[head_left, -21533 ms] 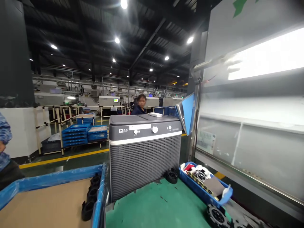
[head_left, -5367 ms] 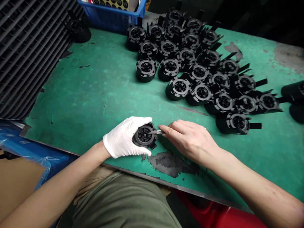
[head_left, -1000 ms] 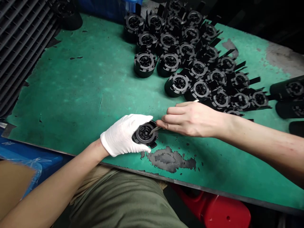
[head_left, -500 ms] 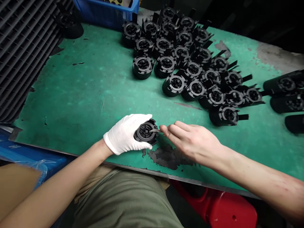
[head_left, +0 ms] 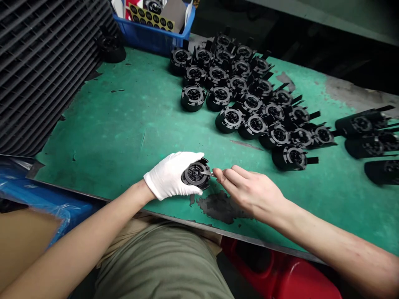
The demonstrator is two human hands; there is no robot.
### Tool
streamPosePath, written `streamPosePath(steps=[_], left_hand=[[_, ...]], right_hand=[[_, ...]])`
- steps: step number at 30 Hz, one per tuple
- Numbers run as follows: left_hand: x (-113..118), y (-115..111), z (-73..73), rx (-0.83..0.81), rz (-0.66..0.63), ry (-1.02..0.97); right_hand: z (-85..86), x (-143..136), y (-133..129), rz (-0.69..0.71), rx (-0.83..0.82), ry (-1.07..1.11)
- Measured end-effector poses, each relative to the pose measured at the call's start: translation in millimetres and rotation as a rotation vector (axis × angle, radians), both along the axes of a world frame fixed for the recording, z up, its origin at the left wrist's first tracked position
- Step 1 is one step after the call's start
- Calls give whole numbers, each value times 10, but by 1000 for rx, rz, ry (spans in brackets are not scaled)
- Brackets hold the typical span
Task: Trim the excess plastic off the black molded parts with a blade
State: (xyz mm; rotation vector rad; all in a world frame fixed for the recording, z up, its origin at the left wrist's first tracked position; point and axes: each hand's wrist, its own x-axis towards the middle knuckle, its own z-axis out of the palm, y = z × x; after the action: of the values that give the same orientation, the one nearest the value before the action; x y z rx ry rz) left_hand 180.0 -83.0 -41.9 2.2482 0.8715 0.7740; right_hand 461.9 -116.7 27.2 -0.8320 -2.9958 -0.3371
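A white glove covers my left hand [head_left: 171, 175], whose thumb and fingers curve around a round black plastic housing [head_left: 195, 172] near the table's front edge. The housing's open face, with rings and ribs, is turned up toward me. My bare right hand [head_left: 246, 185] pinches a thin metal tool [head_left: 207, 173], which looks like tweezers or a small blade. Its pointed end reaches over the inner ring of the housing, close to the centre. Most of the tool is hidden inside my right fist.
Several like black housings [head_left: 231, 119] stand grouped on the green table [head_left: 131, 137], with more at the right [head_left: 382, 171]. A black grid panel [head_left: 52, 70] leans at the left beside one housing [head_left: 112, 49]. Behind is a blue bin [head_left: 152, 40] with a sticker sheet. A red stool [head_left: 307, 278] is below.
The view has shifted, so the blue bin's contents now show more fully. Both hands keep their holds, and the tool tip stays at the housing's inner ring.
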Motion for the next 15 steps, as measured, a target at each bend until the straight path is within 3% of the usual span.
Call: streamPosePath(steps=[9,15], left_hand=[[5,19,-6,-70,-2,29],[8,11,14,-83,31,42]], right_hand=[[103,139,773,419,-56,-20],[118,35,1071,572,-80,-37]])
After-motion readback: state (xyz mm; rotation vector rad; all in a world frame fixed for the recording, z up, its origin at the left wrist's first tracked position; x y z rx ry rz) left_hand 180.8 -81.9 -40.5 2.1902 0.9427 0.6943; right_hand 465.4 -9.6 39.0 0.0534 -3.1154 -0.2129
